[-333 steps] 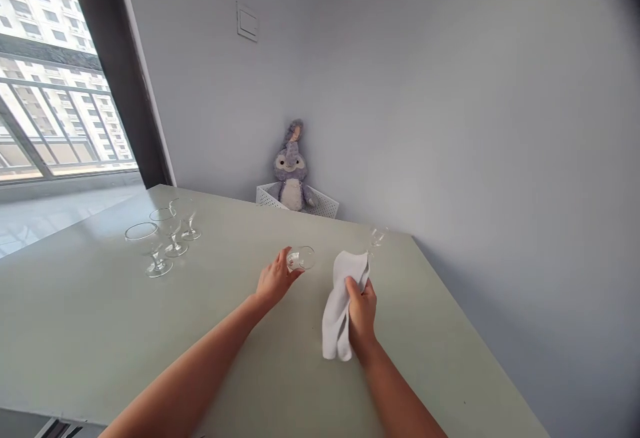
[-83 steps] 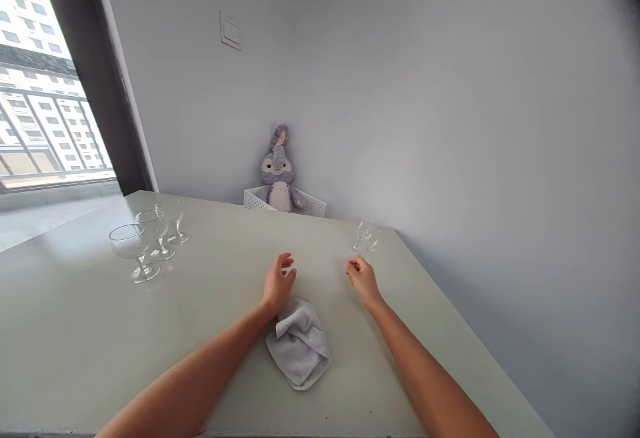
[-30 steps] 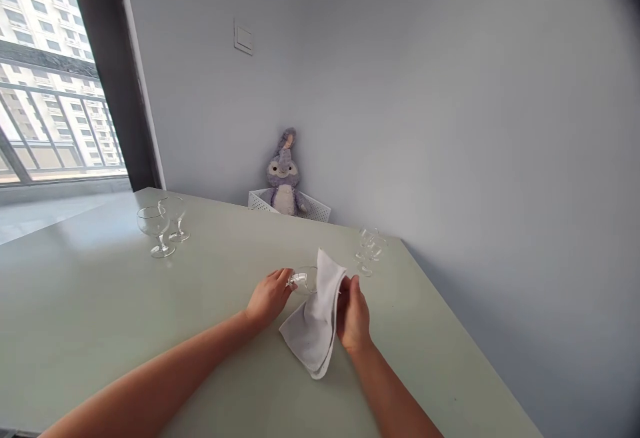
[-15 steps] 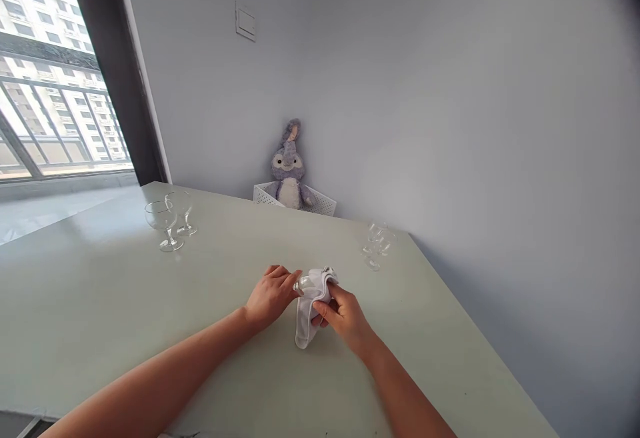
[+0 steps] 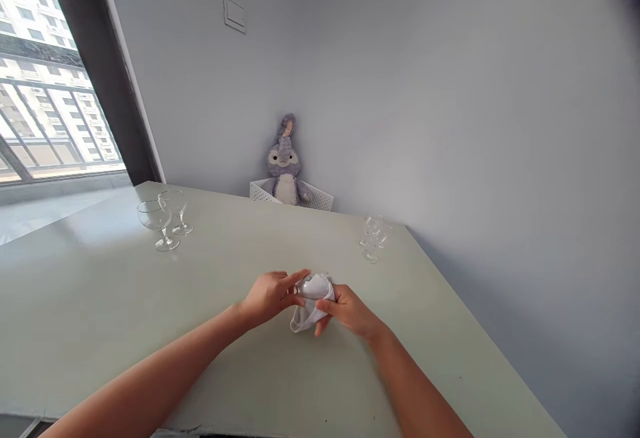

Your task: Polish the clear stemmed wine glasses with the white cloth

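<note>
While a stemmed glass (image 5: 306,286) is held sideways in a white cloth (image 5: 302,320), this piece appears partway through its wipe. Left hand (image 5: 273,297): fingers closed round the glass's stem end, at the cloth's left edge. Right hand (image 5: 349,310): fingers gripping the cloth against the bowl. Well left of the cloth — two upright glasses (image 5: 167,243), judged as left to do. Beyond the cloth, to its right — a cluster of glasses (image 5: 372,241), overlapping, exact count unclear; presumably finished, though cleanliness cannot be told. Far behind the cloth: plush toy (image 5: 285,166) in a white basket (image 5: 321,201).
</note>
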`<move>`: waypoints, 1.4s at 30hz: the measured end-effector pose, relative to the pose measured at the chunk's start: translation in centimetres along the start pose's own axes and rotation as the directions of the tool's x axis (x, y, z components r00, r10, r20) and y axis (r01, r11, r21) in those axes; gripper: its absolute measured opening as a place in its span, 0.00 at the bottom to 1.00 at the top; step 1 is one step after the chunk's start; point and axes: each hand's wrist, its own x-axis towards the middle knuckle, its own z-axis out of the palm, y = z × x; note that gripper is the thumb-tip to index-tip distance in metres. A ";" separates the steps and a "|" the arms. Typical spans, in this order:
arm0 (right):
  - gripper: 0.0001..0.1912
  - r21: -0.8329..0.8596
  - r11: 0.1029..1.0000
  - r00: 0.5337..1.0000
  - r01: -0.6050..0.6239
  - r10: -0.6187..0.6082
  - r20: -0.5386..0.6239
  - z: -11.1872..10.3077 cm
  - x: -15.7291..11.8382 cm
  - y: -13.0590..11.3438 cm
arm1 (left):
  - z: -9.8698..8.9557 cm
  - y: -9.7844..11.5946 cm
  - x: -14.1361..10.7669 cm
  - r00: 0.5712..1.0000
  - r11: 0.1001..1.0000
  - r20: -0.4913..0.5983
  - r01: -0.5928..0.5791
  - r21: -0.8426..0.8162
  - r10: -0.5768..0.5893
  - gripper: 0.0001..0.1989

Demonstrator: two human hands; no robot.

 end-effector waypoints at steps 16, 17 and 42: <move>0.18 0.267 0.961 0.976 0.077 -0.017 -0.218 -0.1 1.8 2.4 | 0.4 0.7 0.2 0.950 0.874 -0.211 -0.107 0.474 0.231 0.17; 0.17 0.216 0.974 0.986 0.064 -0.028 -0.165 0.0 1.6 2.1 | 0.2 0.4 0.2 0.969 0.914 -0.173 -0.096 0.395 0.177 0.18; 0.13 -0.254 0.965 0.998 0.070 -0.068 0.016 -0.3 0.4 1.0 | -1.8 -0.3 0.5 0.973 0.998 0.228 0.030 -0.056 -0.017 0.19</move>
